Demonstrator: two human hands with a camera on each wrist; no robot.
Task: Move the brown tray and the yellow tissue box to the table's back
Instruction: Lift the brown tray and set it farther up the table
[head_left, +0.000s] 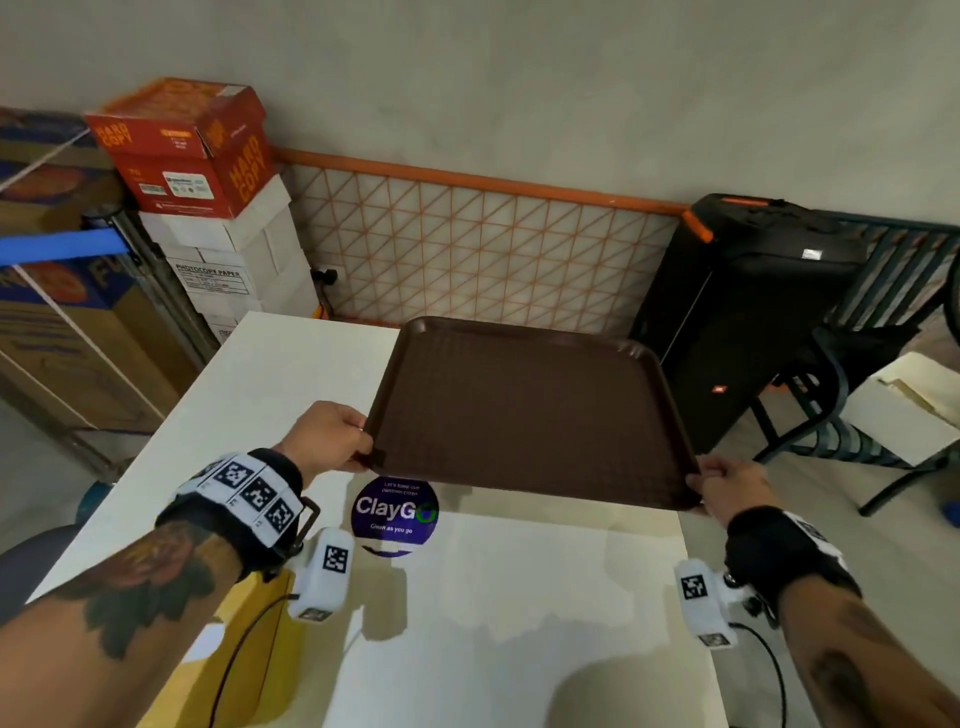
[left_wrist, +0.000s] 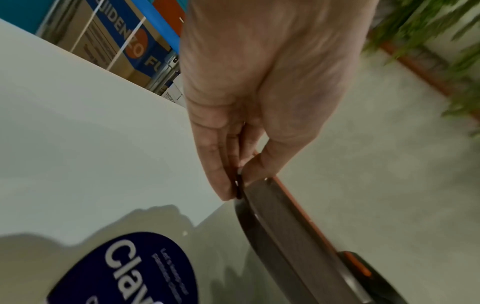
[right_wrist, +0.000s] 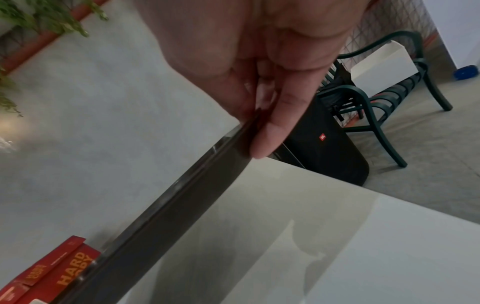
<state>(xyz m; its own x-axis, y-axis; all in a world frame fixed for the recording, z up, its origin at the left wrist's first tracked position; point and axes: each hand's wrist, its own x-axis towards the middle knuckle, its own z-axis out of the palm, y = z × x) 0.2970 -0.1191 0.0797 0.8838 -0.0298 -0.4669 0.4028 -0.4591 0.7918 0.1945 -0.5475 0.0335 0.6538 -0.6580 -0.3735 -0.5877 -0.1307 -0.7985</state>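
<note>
The brown tray (head_left: 530, 410) is held a little above the far half of the white table (head_left: 519, 623), casting a shadow on it. My left hand (head_left: 332, 436) pinches its near-left corner, thumb on top and fingers under the rim. The left wrist view shows that pinch by the left hand (left_wrist: 239, 185) on the tray (left_wrist: 285, 246). My right hand (head_left: 727, 488) grips the near-right corner, and the right wrist view shows the right hand (right_wrist: 259, 123) clamped on the tray (right_wrist: 182, 205). The yellow tissue box (head_left: 270, 649) sits at the table's near left, partly hidden under my left forearm.
A round blue ClayGo sticker (head_left: 395, 514) lies on the table just in front of the tray. Behind the table stands an orange lattice panel (head_left: 467, 249). Stacked paper boxes (head_left: 192, 150) are at back left. A black speaker (head_left: 737, 312) and a green chair (head_left: 857, 415) stand to the right.
</note>
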